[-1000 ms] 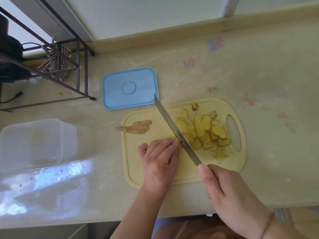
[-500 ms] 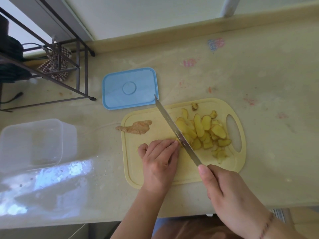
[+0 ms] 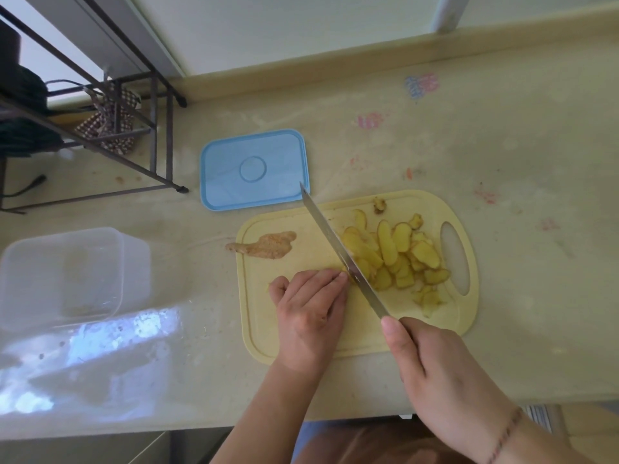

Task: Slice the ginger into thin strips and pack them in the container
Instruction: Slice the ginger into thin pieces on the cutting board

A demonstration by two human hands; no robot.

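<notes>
1. A pale yellow cutting board (image 3: 301, 349) lies on a beige counter (image 3: 519, 162); a pile of ginger slices (image 3: 395, 256) covers its right half, beside the handle hole
2. The left hand (image 3: 310, 309) presses curled fingers onto a small ginger piece, mostly hidden, its fingertips against the blade
3. The right hand (image 3: 432, 366) grasps the handle of a knife (image 3: 338, 249); the blade slants across the board
4. A strip of ginger peel (image 3: 264, 247) overhangs the board's left edge
5. A clear container (image 3: 67, 276) stands well left; its blue lid (image 3: 253, 169) lies behind the board
</notes>
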